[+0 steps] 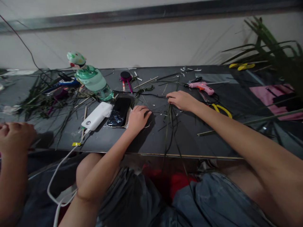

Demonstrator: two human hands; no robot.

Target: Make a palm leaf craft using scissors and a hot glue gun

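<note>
My left hand (139,118) rests on the dark table just right of a black phone (119,112), its fingers bent and a little apart, with nothing visible in it. Farther right, my right hand (181,100) has its fingers pressed together at the top of a bundle of thin green leaf strips (170,126). The strips hang down over the table's front edge. A white power bank (96,116) with a white cable lies left of the phone.
A green bottle (94,81) leans behind the power bank. A pink glue gun (202,87) and yellow-handled scissors (222,110) lie right. Long leaves (267,47) rise at the far right. Another person's hand (17,135) is at the left edge.
</note>
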